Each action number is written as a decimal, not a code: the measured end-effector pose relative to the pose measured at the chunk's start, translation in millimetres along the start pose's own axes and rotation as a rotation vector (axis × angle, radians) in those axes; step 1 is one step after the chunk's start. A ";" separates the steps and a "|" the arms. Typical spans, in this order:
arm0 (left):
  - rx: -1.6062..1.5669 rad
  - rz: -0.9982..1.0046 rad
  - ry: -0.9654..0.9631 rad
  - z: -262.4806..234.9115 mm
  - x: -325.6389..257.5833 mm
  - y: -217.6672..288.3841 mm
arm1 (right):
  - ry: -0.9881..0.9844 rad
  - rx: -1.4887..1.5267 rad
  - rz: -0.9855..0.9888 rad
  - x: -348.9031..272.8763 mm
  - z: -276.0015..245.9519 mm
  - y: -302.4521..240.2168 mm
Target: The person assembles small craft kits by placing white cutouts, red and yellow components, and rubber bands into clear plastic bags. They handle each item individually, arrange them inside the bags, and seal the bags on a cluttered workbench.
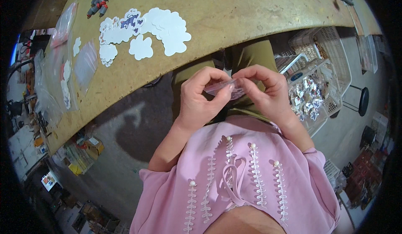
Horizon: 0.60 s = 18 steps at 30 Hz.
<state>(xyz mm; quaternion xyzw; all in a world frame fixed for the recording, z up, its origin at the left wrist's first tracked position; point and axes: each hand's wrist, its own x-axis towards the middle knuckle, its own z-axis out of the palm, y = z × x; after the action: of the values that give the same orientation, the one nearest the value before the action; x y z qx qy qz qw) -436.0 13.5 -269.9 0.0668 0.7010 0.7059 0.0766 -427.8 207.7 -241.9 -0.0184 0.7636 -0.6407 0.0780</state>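
Observation:
Above my lap, my left hand (202, 95) and my right hand (264, 90) pinch a small clear plastic bag (213, 87) from both sides. Thumbs and fingertips of both hands meet near its upper edge. Something pale shows through the plastic, too small and covered to make out. Beyond my hands, white flower-shaped cutouts (176, 33) lie spread in overlapping rows on the table. One cutout (132, 21) among them carries a dark printed figure. Left of these rests a stack of clear plastic bags (86, 64).
The worn tan table (234, 20) has its curved edge in front of my knees. On the right stand a clear bin of filled packets (309, 98) and a white plastic basket (335, 45). Grey-and-red small parts (100, 1) and larger plastic bags (56, 74) lie at the left.

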 end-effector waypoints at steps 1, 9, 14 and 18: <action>0.126 0.061 0.015 1.5 3.1 -0.2 | 0.016 -0.111 -0.086 -0.2 3.3 0.1; 0.328 0.087 -0.010 -22.3 3.7 6.5 | -0.028 0.074 0.073 4.7 -20.2 9.4; -0.216 -0.240 -0.010 -32.9 -7.9 -13.8 | -0.021 0.067 -0.037 0.7 -19.8 2.4; -0.529 -0.493 -0.213 -24.6 -10.7 -21.0 | -0.191 -0.201 -0.562 -3.1 -23.6 9.1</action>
<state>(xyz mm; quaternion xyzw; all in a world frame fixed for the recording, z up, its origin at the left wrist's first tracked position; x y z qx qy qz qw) -430.2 -12.7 -291.0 -0.0527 0.4774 0.8121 0.3313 -427.4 232.7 -246.6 -0.2964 0.7774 -0.5538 -0.0331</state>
